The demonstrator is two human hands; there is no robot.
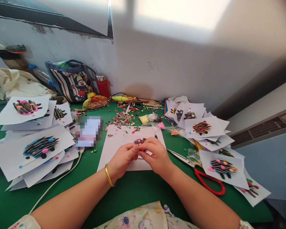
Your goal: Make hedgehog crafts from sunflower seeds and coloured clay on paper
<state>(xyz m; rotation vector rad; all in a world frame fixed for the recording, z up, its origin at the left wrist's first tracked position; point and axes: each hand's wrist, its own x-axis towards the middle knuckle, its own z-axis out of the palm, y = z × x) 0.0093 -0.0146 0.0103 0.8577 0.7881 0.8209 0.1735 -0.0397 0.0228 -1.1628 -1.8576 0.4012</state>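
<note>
My left hand (125, 159), with a gold bangle at its wrist, meets my right hand (157, 156) above a white sheet of paper (109, 149). The fingertips of both are pinched together; whatever is between them is too small or hidden to make out. Just behind the fingers lies a small figure of striped sunflower seeds with pink dots (139, 141), partly covered by my hands. Loose seeds (121, 119) and coloured beads are strewn at the sheet's far edge. Beyond it sit a yellow lump of clay (143, 119) and a pink one (161, 125).
Stacks of cards with seed figures stand at left (40, 149) and right (222, 167). Red-handled scissors (209, 183) lie right of the sheet. A phone (89, 132) with a white cable (59, 178) is at left. A striped bag (69, 81) and red flask (103, 86) stand by the wall.
</note>
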